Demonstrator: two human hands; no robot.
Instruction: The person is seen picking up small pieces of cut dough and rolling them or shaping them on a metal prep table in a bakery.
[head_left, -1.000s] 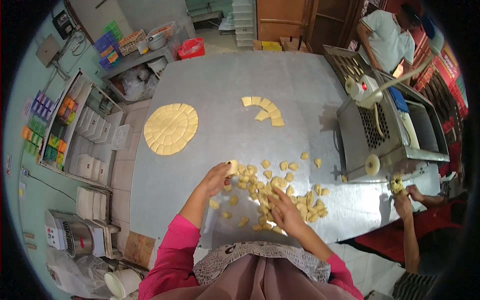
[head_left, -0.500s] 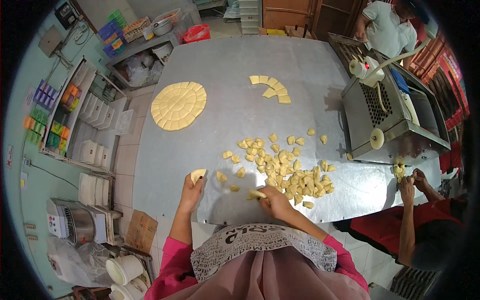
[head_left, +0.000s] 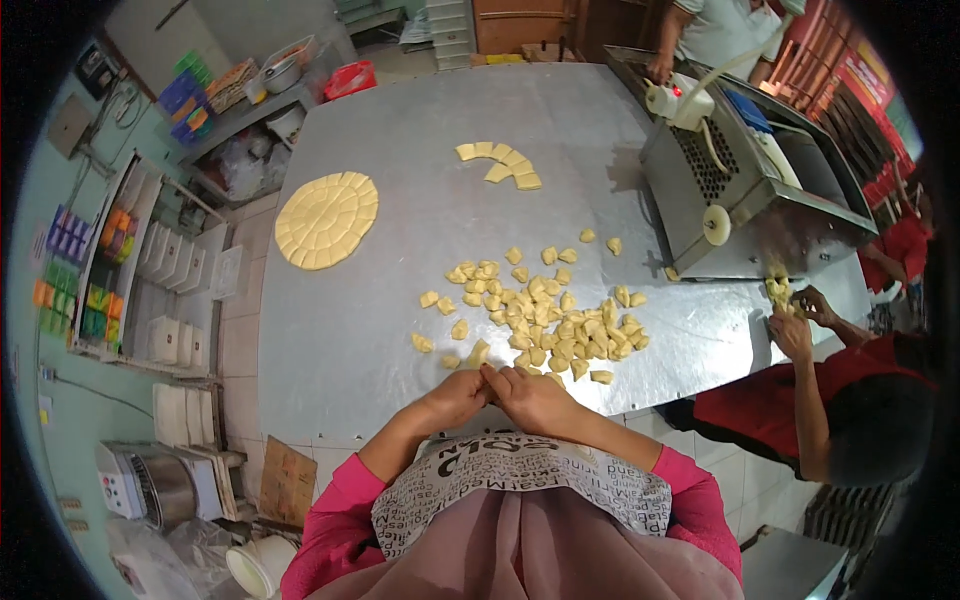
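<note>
My left hand and my right hand meet close to the table's near edge, fingers closed and thumbs together. A pale yellow piece of dough shows just beyond my knuckles, gripped between the two hands; the rest of it is hidden behind the fingers. Beyond and to the right lies a loose heap of small dough lumps, some of them close to my right hand. A few single lumps are scattered ahead of my left hand.
On the metal table rest a flat dough round scored into pieces and a curved strip of cut dough. A steel machine stands at the right. One co-worker's hands handle dough beside it; another person stands behind.
My hands were apart, each with a piece of dough. The left has moved right and the right has moved left, and they now meet. The view has shifted slightly.
</note>
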